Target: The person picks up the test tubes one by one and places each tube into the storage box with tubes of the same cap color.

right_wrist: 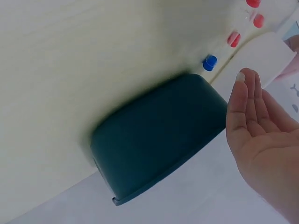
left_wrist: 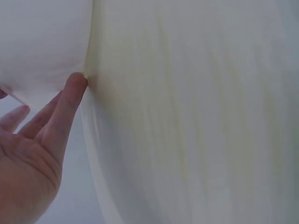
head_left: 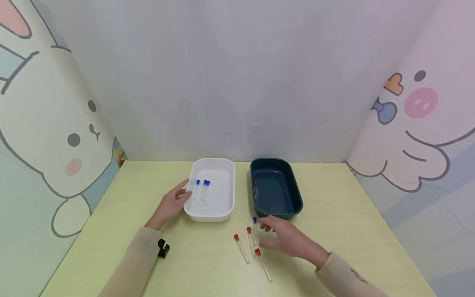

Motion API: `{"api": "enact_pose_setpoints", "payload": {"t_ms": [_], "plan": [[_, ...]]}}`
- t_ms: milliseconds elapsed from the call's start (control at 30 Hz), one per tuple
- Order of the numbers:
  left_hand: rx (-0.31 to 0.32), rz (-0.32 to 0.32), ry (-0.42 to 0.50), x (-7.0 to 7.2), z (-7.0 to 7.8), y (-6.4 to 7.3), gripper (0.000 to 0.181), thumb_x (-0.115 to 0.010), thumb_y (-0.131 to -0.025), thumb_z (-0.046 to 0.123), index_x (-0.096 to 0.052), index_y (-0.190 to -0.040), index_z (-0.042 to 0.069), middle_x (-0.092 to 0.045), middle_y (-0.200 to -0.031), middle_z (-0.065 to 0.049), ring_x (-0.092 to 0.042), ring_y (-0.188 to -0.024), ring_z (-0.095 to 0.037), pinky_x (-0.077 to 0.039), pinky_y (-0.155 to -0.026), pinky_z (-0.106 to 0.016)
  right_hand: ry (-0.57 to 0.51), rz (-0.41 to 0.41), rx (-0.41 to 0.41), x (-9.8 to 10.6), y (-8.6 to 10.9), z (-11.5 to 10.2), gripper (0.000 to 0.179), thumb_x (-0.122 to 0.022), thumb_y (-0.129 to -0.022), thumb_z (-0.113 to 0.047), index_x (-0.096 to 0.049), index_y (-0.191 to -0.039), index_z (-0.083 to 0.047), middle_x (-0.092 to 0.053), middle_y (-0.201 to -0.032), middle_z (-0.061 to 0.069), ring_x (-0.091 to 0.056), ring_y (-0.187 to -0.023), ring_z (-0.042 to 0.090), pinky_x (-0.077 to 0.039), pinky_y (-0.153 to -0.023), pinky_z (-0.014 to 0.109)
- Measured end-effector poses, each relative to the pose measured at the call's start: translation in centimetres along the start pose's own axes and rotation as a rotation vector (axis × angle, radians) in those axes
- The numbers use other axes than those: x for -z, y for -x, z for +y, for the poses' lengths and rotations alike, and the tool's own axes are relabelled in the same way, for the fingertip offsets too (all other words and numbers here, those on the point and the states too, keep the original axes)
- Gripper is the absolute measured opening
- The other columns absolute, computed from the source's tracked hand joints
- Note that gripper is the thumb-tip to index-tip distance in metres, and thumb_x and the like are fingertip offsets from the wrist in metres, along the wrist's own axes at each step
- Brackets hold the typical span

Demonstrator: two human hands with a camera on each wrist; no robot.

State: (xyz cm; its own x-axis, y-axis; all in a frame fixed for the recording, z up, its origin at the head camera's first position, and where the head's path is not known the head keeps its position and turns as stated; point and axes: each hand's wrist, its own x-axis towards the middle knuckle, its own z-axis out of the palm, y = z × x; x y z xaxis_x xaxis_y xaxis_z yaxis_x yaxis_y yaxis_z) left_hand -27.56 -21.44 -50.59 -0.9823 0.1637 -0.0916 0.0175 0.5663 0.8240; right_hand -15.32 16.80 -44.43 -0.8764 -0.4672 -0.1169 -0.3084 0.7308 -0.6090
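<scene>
My left hand (head_left: 172, 206) rests its fingers at the left rim of a white tray (head_left: 209, 218), where several clear tubes with blue caps (head_left: 204, 190) lie. In the left wrist view the fingers (left_wrist: 70, 100) look nearly straight. My right hand (head_left: 283, 237) hovers with relaxed fingers in front of a dark blue tray (head_left: 274, 211) and holds nothing. Just left of its fingertips lies a blue-capped tube (head_left: 255, 232). Beside that tube are three red-capped tubes: one on the left (head_left: 242, 249), one in the middle (head_left: 250, 242) and one nearer me (head_left: 264, 266).
Inside the dark tray, along its left wall, lies one red-capped tube (head_left: 256, 190). A small black object (head_left: 163, 248) shows against my left sleeve. The pale wooden table (head_left: 326, 189) ends at a curtain (head_left: 237, 103) behind both trays.
</scene>
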Motion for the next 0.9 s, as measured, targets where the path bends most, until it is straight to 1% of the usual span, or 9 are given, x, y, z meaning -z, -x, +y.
{"api": "enact_pose_setpoints", "payload": {"t_ms": [100,167,233,300,400,533,700,900], "plan": [[0.002,0.002,-0.002,0.0,0.0,0.0,0.061,-0.052,-0.109,0.036,-0.029,-0.164,0.022,-0.054,-0.151,-0.027,-0.062,-0.131,-0.042,-0.058,-0.103,-0.047,0.024,-0.019,-0.002,-0.6,0.1,0.4,0.064,-0.082,-0.088,-0.025,-0.058,-0.141,0.000,-0.069,-0.115,0.006,-0.065,-0.101,0.025,-0.059,-0.086,0.035],[0.004,0.003,-0.003,-0.1,0.0,0.0,0.061,-0.052,-0.109,0.036,-0.029,-0.164,0.022,-0.053,-0.151,-0.026,-0.062,-0.130,-0.042,-0.058,-0.102,-0.047,0.044,-0.038,-0.013,-1.0,0.0,0.7,0.064,-0.083,-0.088,-0.026,-0.058,-0.141,-0.002,-0.069,-0.115,0.005,-0.065,-0.101,0.023,-0.059,-0.086,0.033],[0.006,0.005,-0.003,-0.1,0.0,0.0,0.061,-0.052,-0.109,0.036,-0.029,-0.164,0.021,-0.053,-0.151,-0.026,-0.063,-0.130,-0.041,-0.058,-0.102,-0.047,0.080,-0.049,-0.015,-1.4,0.0,0.8,0.062,-0.083,-0.087,-0.027,-0.060,-0.140,-0.003,-0.068,-0.117,0.004,-0.065,-0.102,0.021,-0.059,-0.088,0.034],[0.007,0.006,-0.002,-0.1,0.0,0.0,0.061,-0.052,-0.109,0.036,-0.030,-0.164,0.021,-0.053,-0.151,-0.026,-0.063,-0.130,-0.041,-0.058,-0.102,-0.046,0.127,-0.054,-0.020,-1.7,-0.1,0.9,0.060,-0.083,-0.087,-0.028,-0.061,-0.138,-0.006,-0.068,-0.121,0.003,-0.065,-0.104,0.019,-0.059,-0.092,0.036],[0.006,0.006,0.001,0.0,0.0,0.0,0.062,-0.052,-0.109,0.037,-0.029,-0.164,0.021,-0.053,-0.151,-0.026,-0.063,-0.131,-0.041,-0.059,-0.102,-0.046,0.189,-0.048,-0.009,-2.0,-0.1,0.9,0.057,-0.082,-0.087,-0.028,-0.064,-0.136,-0.007,-0.068,-0.125,0.004,-0.065,-0.106,0.019,-0.058,-0.097,0.041],[0.003,0.007,0.007,0.0,0.0,0.0,0.061,-0.052,-0.109,0.037,-0.029,-0.164,0.022,-0.053,-0.151,-0.026,-0.063,-0.130,-0.041,-0.059,-0.101,-0.045,0.253,-0.036,0.019,-2.2,0.0,0.9,0.052,-0.082,-0.087,-0.028,-0.067,-0.132,-0.006,-0.067,-0.122,0.005,-0.063,-0.101,0.016,-0.059,-0.095,0.038],[0.007,0.009,0.009,0.0,0.0,0.0,0.061,-0.052,-0.109,0.034,-0.029,-0.164,0.022,-0.053,-0.151,-0.027,-0.063,-0.129,-0.041,-0.060,-0.101,-0.045,0.272,-0.036,0.023,-2.4,-0.2,1.0,0.049,-0.082,-0.087,-0.028,-0.069,-0.129,-0.006,-0.066,-0.116,0.003,-0.058,-0.094,0.012,-0.058,-0.089,0.033],[0.009,0.011,0.011,-0.1,0.0,0.0,0.061,-0.052,-0.109,0.034,-0.030,-0.164,0.022,-0.054,-0.150,-0.026,-0.064,-0.129,-0.040,-0.059,-0.102,-0.045,0.284,-0.026,0.035,-2.6,-0.5,1.2,0.047,-0.081,-0.088,-0.026,-0.069,-0.129,-0.008,-0.065,-0.114,0.002,-0.056,-0.094,0.010,-0.058,-0.088,0.032]]}}
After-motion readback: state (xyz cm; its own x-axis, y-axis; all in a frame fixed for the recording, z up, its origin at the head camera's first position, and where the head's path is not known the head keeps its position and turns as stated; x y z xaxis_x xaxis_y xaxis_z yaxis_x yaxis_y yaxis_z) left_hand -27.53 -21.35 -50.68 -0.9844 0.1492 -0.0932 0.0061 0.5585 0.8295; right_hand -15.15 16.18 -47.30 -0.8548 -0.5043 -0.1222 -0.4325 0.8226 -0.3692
